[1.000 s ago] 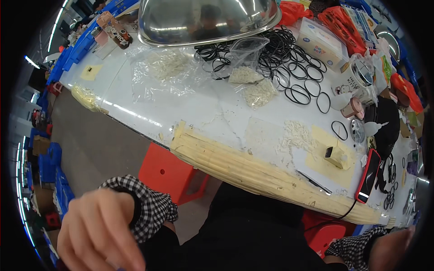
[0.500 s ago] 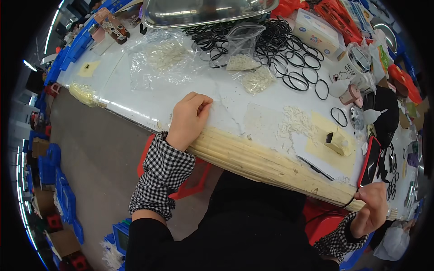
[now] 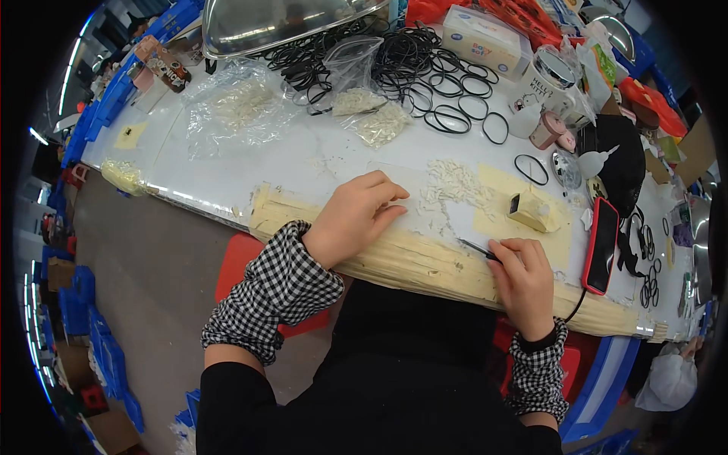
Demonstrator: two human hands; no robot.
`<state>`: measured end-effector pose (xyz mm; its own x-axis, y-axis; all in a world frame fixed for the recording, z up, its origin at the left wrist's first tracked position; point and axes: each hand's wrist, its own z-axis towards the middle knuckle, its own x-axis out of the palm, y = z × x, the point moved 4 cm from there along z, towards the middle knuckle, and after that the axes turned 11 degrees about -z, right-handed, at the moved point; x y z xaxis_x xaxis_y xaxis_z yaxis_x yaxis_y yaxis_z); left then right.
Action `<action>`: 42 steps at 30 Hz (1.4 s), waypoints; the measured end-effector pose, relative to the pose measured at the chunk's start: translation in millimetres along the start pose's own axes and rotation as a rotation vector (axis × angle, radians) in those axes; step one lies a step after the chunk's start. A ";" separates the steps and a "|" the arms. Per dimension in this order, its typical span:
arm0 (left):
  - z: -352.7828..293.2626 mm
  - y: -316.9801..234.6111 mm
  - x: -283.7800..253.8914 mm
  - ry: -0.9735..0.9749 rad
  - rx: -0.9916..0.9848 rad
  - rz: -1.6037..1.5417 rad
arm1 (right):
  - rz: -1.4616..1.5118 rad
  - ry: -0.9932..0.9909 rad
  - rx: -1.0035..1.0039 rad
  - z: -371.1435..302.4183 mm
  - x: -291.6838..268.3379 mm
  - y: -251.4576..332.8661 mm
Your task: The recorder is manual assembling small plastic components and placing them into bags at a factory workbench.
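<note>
Here's the dark slim tool (image 3: 478, 249), on the counter (image 3: 216, 178) just inside its padded yellow edge (image 3: 409, 262)! Right hand (image 3: 526, 284): fingers bent at the tool's near end, grip or mere touch, cannot tell. Left hand (image 3: 353, 220) over the edge, fingers curled, thumb parted from them. White surface runs between that hand and the clear bag (image 3: 235, 114). Pale scraps (image 3: 451, 186) crowd beyond the tool; red-edged phone (image 3: 601, 246) farther right. Lettering shows on tissue box (image 3: 485, 44), white cup (image 3: 540, 82) and brown carton (image 3: 163, 64).

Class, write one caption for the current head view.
Right hand at slim black tool, left hand near scattered white strips.
</note>
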<state>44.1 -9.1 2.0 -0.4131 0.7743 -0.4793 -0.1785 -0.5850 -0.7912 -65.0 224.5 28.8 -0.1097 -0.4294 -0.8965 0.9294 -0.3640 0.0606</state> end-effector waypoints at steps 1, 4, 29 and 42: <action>3.3 -1.5 7.5 0.040 0.002 0.003 | 0.004 0.002 -0.007 0.8 2.9 -0.7; 11.0 3.0 19.7 0.104 0.000 -0.027 | 0.018 0.016 -0.025 1.4 9.1 -1.9; 33.7 -11.0 27.7 0.035 -0.164 -0.499 | 0.105 0.012 0.049 -6.7 -0.8 -23.3; 78.6 -2.7 35.4 0.077 -0.426 -1.447 | 0.305 -0.342 -0.016 93.0 -48.8 -4.6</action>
<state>-40.2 0.9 17.1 -0.0642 0.6229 0.7796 -0.1079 0.7723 -0.6260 -96.7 170.2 113.1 0.0620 -0.7639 -0.6423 0.9423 -0.1673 0.2899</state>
